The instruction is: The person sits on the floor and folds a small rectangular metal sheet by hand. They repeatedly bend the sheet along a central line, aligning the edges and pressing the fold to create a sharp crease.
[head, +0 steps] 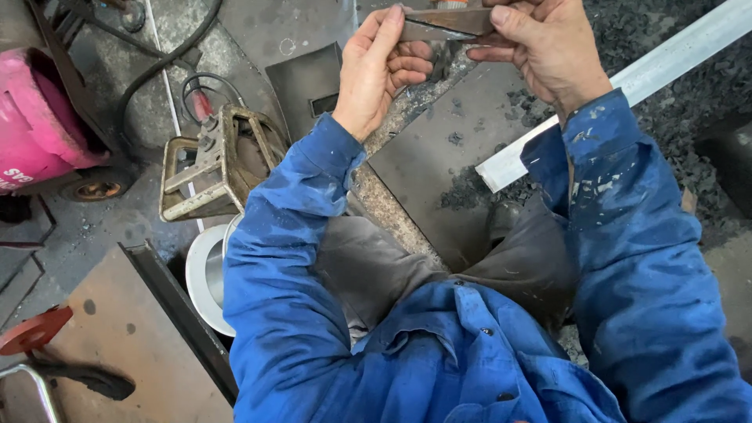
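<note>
Fingers of left hand [381, 70] and right hand [540, 43] pinch flat rusty metal pieces [446, 25] over dark steel plate [439, 164].

A pink cylinder [35, 125] stands left of a rusty metal bracket [215, 160].

Grimy floor [102, 227] with steel plate [446, 164], white bar [650, 74]
</note>
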